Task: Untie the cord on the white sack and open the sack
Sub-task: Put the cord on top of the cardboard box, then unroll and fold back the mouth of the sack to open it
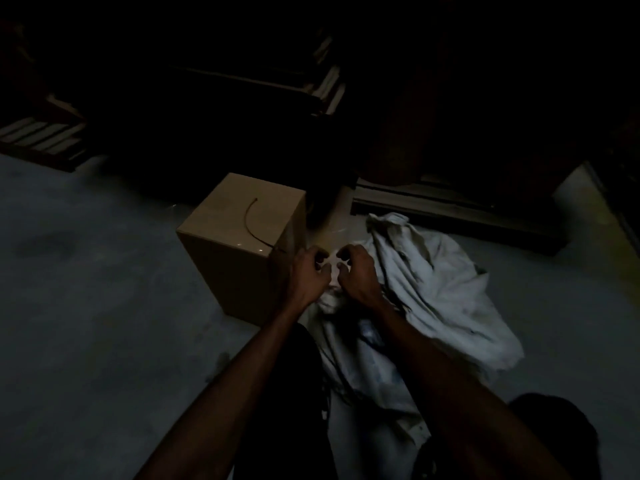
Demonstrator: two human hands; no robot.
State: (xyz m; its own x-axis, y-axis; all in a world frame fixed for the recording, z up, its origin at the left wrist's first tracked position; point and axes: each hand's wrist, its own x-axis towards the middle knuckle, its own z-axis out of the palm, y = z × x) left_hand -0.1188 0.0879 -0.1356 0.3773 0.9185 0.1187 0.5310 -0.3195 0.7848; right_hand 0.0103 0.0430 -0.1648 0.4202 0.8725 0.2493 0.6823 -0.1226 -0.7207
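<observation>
Both grips, left hand [309, 271] and right hand [356, 271], pinch the bunched neck of the white sack [433, 289] on the floor between them; cord hidden, mouth apparently unopened, untying probably underway.

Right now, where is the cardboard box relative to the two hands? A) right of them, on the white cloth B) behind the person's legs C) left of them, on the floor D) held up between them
C: the cardboard box stands on the grey floor just left of the left hand, while the right hand is over the white sack.
</observation>
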